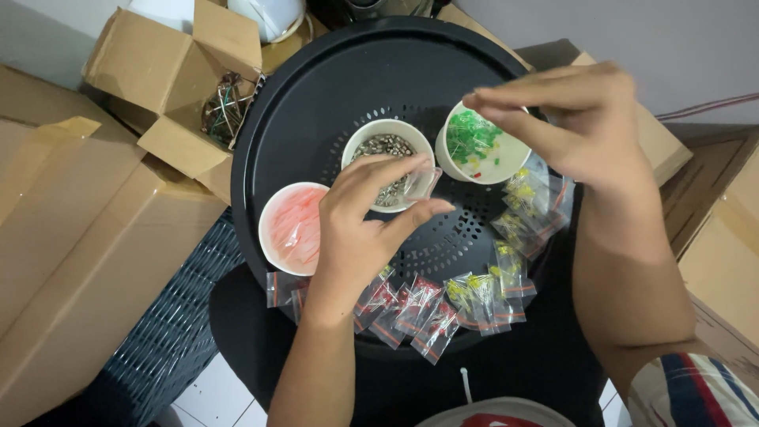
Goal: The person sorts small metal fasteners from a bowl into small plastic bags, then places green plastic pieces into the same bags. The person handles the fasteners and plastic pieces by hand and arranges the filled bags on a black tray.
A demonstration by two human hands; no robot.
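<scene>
a round black tray carries three cups. at its centre the left hand pinches a small clear bag over the cup of metal parts. at two o'clock the right hand, fingertips pressed together, hovers over the cup of green leds; what it grips is too small to tell.

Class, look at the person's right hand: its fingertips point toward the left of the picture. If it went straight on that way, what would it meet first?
Probably the white cup of green parts, right under the right hand; height is unclear, so it may pass above.
</scene>
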